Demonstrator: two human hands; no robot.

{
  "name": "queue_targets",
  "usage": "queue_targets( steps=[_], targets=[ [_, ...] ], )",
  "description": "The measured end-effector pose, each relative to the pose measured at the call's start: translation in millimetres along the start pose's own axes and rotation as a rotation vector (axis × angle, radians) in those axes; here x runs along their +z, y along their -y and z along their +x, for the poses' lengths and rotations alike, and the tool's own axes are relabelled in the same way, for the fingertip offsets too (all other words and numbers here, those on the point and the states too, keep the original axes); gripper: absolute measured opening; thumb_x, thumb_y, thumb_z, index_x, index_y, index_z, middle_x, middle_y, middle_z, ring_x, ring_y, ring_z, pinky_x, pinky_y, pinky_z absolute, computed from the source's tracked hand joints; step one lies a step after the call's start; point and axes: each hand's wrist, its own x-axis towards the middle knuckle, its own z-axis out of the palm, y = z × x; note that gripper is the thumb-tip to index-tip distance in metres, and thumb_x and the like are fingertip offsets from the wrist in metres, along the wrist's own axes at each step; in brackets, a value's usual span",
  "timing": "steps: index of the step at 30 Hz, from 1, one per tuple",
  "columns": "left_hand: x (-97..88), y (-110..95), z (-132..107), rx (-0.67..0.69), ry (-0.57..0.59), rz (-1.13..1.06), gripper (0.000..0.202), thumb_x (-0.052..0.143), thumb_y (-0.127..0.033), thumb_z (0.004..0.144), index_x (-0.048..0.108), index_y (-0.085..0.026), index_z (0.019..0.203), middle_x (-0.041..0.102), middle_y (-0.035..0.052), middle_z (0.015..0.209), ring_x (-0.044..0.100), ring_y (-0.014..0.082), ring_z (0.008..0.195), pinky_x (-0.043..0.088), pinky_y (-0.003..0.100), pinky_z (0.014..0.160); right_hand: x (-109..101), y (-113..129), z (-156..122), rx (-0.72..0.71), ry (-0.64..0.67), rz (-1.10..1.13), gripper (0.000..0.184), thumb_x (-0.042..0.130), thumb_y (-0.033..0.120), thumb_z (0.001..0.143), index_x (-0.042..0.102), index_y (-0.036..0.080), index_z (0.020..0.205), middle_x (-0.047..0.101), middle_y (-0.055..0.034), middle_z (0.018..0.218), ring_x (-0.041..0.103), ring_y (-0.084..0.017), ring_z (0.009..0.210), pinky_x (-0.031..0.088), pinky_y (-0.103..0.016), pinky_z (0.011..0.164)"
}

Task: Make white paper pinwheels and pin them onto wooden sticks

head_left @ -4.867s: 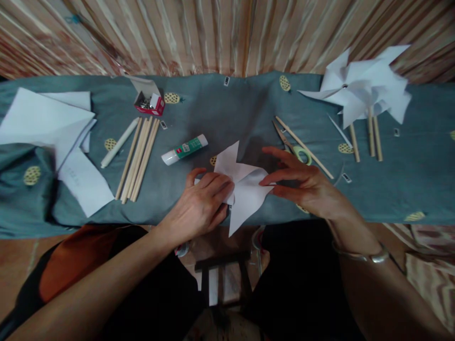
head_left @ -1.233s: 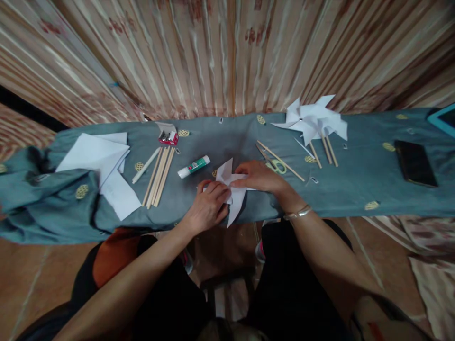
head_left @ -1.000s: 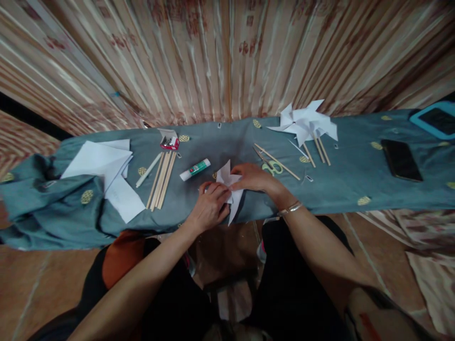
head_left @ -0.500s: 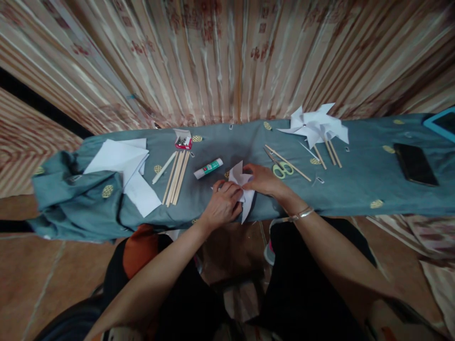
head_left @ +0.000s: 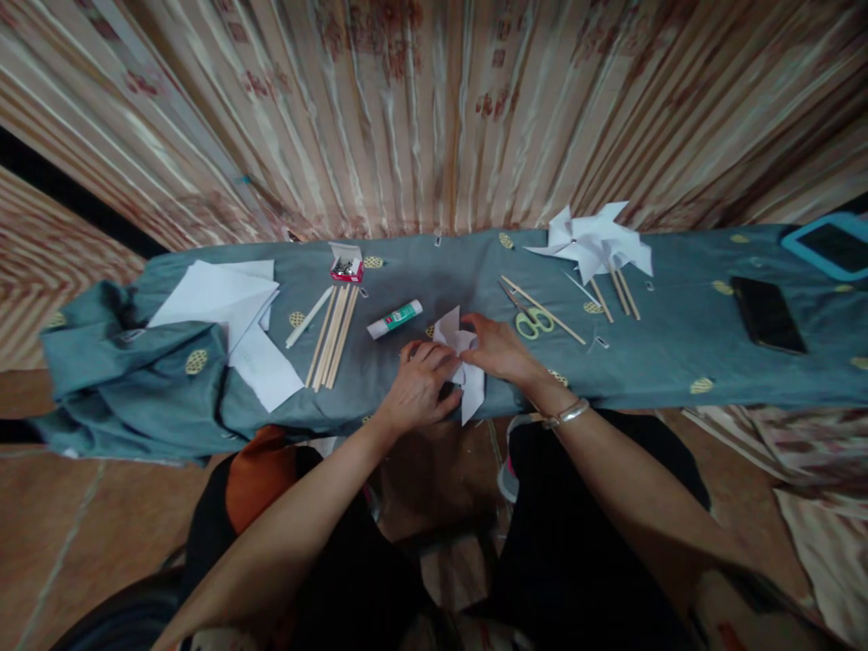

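Note:
A white paper pinwheel [head_left: 473, 387] with folded blades lies at the table's near edge between my hands. My left hand [head_left: 420, 384] presses over its left side and middle, fingers bent and closed on the paper. From the right, my right hand [head_left: 500, 347] pinches a blade between thumb and fingers. The pinwheel's centre is partly hidden by my fingers. Just beyond my left hand lies a glue stick [head_left: 394, 319]. Green-handled scissors [head_left: 533, 323] and a single wooden stick [head_left: 546, 311] rest to the right of my right hand.
Leftward lie several wooden sticks [head_left: 334, 339], a white pen-like rod [head_left: 309, 317], an opened red box of small metal pieces [head_left: 346, 264] and white paper sheets [head_left: 217, 303]. At right are finished pinwheels [head_left: 597, 240], a phone [head_left: 768, 314] and a blue-framed tablet [head_left: 831, 244]. A curtain [head_left: 420, 117] hangs behind.
The view has shifted slightly. Both hands stay on the pinwheel, whose blades sit at a slightly different angle. The other things on the table lie as before.

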Motion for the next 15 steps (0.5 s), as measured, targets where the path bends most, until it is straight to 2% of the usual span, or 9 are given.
queue_targets(
  steps=[4, 8, 11, 15],
  targets=[
    [-2.8, 4, -5, -0.073, -0.108, -0.096, 0.054, 0.062, -0.044, 0.085, 0.055, -0.013, 0.129, 0.055, 0.0181, 0.135, 0.046, 0.033, 0.126, 0.035, 0.054, 0.103, 0, -2, -2, -0.022, -0.015, 0.018, 0.046, 0.062, 0.018, 0.077, 0.057, 0.013, 0.122, 0.07, -0.0144, 0.117, 0.067, -0.03, 0.105, 0.051, -0.038, 0.09],
    [4.9, 17, -9, -0.287, -0.276, -0.322, 0.064, 0.059, -0.037, 0.088, 0.038, -0.009, 0.141, 0.046, 0.0224, 0.143, 0.045, 0.0297, 0.132, 0.041, 0.049, 0.105, 0, -5, -3, -0.031, -0.003, 0.033, 0.049, 0.061, 0.016, 0.076, 0.056, 0.012, 0.125, 0.07, -0.0154, 0.118, 0.067, -0.031, 0.106, 0.051, -0.039, 0.092],
    [12.9, 25, -9, -0.397, -0.265, -0.509, 0.07, 0.06, -0.03, 0.085, 0.031, -0.007, 0.144, 0.047, 0.0237, 0.143, 0.053, 0.0267, 0.126, 0.046, 0.045, 0.102, 0, -6, -3, -0.032, -0.003, 0.045, 0.051, 0.061, 0.015, 0.075, 0.055, 0.01, 0.126, 0.07, -0.0166, 0.118, 0.066, -0.032, 0.108, 0.051, -0.04, 0.092],
    [13.5, 29, -1, -0.481, -0.207, -0.643, 0.076, 0.063, -0.025, 0.08, 0.029, -0.009, 0.146, 0.053, 0.0224, 0.138, 0.057, 0.0272, 0.122, 0.047, 0.047, 0.101, 0, -7, -4, -0.048, -0.016, 0.077, 0.053, 0.061, 0.016, 0.076, 0.054, 0.011, 0.128, 0.07, -0.0163, 0.118, 0.066, -0.032, 0.108, 0.051, -0.04, 0.092]
  ],
)
